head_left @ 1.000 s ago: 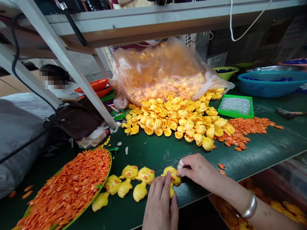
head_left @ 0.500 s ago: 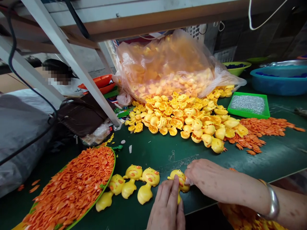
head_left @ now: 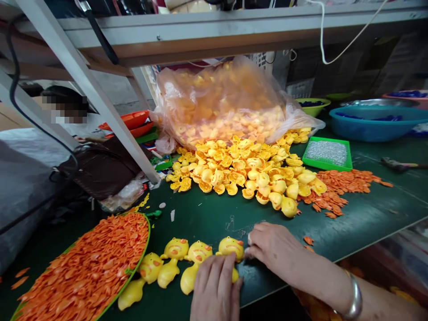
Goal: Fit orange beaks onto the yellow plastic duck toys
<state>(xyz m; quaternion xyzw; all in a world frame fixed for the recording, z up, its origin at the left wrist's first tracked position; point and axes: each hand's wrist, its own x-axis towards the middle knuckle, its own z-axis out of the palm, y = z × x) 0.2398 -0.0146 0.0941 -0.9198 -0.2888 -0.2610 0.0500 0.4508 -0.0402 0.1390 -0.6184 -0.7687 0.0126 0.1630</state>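
Note:
My left hand (head_left: 216, 285) lies over the lower part of a yellow plastic duck shell (head_left: 231, 246), its fingers on the body and its thumb along the right side. The duck's head shows above the fingers, with orange parts on its face. Close to the right of that head, my right hand (head_left: 272, 249) has its fingers drawn together; what they hold, if anything, is hidden. Left of my hands, several similar duck shells (head_left: 174, 248) lie in a row, the nearest partly behind my left fingers.
A green-rimmed tray (head_left: 147, 240) heaped with orange pieces stands at left. Behind are a pile of yellow shells (head_left: 230, 167), a plastic bag (head_left: 217, 102), a green tray (head_left: 349, 162) of silvery parts, loose orange pieces (head_left: 337, 187) and a blue basin (head_left: 377, 127). A shelf (head_left: 207, 33) hangs overhead.
My view has turned somewhat right. The duck shell under my left hand now lies closer to the row, and that hand covers part of its neighbour. My right fingertips have drawn slightly away from its head.

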